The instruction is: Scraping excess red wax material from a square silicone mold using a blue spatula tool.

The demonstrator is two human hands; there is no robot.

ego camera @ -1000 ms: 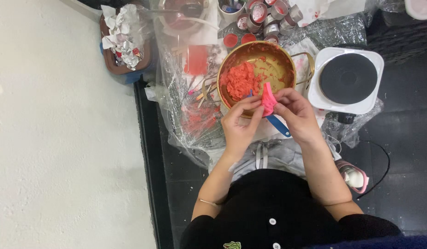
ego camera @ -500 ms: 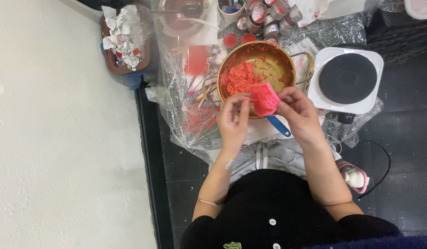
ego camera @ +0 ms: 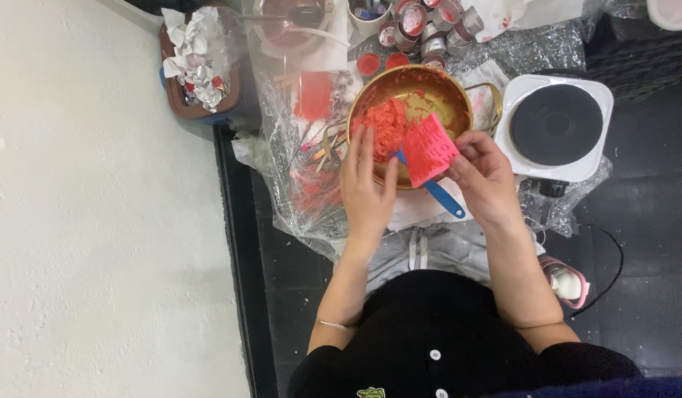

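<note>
- The person sits low in the view in a black top, both forearms reaching up toward a clear plastic sheet (ego camera: 296, 199) spread over the dark floor.
- The left hand (ego camera: 364, 188) lies flat and spread, fingers straight, over the near-left rim of the gold pot (ego camera: 459, 99); it grips nothing.
- The right hand (ego camera: 484, 177) pinches a pink square mould (ego camera: 429, 149) by its right edge, holding it tilted over the near rim of the pot with its patterned face up.
- A blue handle (ego camera: 445, 203) sticks out from under the mould toward the person, crossing the pot's near rim.
- Inside the pot, a heap of red crumbly paste (ego camera: 385, 121) sits on the left side; the right side shows bare gold with smears.
- Just right of the pot stands a white hotplate (ego camera: 554, 127) with a round black top.
- Left of the pot, on the sheet, lie thin sticks and a red flat piece (ego camera: 313, 96).
- Past the pot sit small round tins (ego camera: 429, 26), some filled red.
- At the far-left corner of the sheet, a brown tub (ego camera: 201, 63) holds crumpled foil.
</note>
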